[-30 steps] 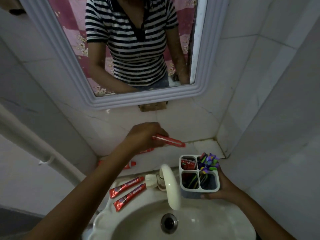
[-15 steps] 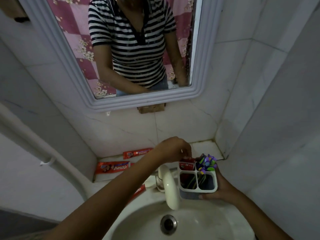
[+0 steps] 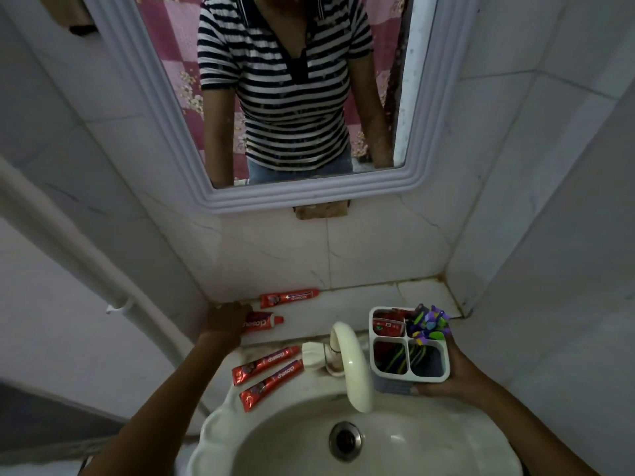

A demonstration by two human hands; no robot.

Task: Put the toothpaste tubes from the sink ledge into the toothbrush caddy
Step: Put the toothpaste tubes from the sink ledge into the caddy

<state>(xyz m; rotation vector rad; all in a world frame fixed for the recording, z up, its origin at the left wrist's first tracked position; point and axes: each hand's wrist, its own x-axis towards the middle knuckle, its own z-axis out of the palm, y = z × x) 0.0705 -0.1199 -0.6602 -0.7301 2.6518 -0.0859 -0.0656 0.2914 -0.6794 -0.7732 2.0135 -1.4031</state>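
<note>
My left hand (image 3: 225,322) is down on the back ledge (image 3: 360,304), far left corner, fingers curled over the flat end of the short fat tube (image 3: 263,321). Cap points right. Whether I'm actually pinching it yet, I cannot tell; the hand covers that end. Looks like the start of the next pick.

Just behind it, against the wall, the long tube (image 3: 289,298) lies flat, cap right. Nearer me, on the sink rim (image 3: 220,413) left of the tap (image 3: 348,364), two slim tubes (image 3: 266,365) lie side by side on a slant, the lower one (image 3: 273,384) just beside the upper. So four are not in the caddy yet.

On the right, my right hand (image 3: 457,377) wraps the caddy (image 3: 410,347) from below and outside, fingers closed on its wall, holding it upright over the rim next to the tap, I'd guess so the open top stays close for drops. Back-left compartment has red tube ends in it, at least one tube in, exact count unclear. Back-right holds toothbrushes (image 3: 429,326). The front two show coloured handles.

Rough progress: under halfway.
</note>
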